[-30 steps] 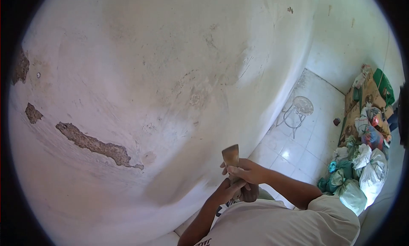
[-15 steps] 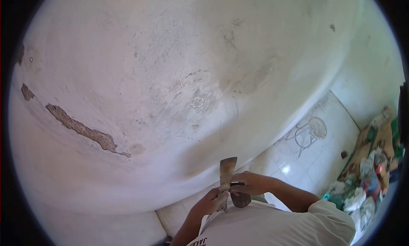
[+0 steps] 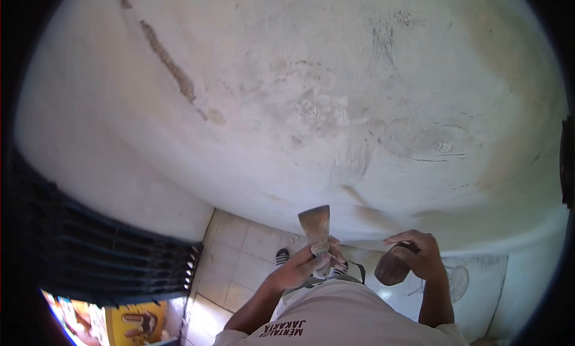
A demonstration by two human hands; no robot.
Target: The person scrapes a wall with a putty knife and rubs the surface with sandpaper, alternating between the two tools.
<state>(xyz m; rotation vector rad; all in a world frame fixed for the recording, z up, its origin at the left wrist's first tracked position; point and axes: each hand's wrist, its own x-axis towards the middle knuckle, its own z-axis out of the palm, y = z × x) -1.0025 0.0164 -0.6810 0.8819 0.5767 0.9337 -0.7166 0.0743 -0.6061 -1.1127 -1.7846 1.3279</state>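
Note:
A scraper [image 3: 315, 221] with a wide, worn metal blade stands blade up in my left hand [image 3: 304, 268], whose fingers are closed around its handle. My right hand [image 3: 423, 254] is curled over a dark brown, rounded block [image 3: 392, 268], off to the right of the scraper. Its blunt end shows below the fingers, and the rest is covered by the hand. Both hands are in front of my white shirt, apart from each other. Beyond them is a white wall [image 3: 269, 142] with scuffed, scraped patches and a long strip of broken plaster [image 3: 168, 59].
Light floor tiles [image 3: 239, 250] run along the wall's foot, where striped footwear [image 3: 282, 257] shows. A dark metal folding gate [image 3: 108, 244] stands at the left, with a yellow panel [image 3: 139, 322] below it. A round stool [image 3: 458, 283] is behind my right arm.
My hands have parted: the right has moved away to the right with the brown block, while the left keeps the scraper. The view has turned left, bringing in the gate.

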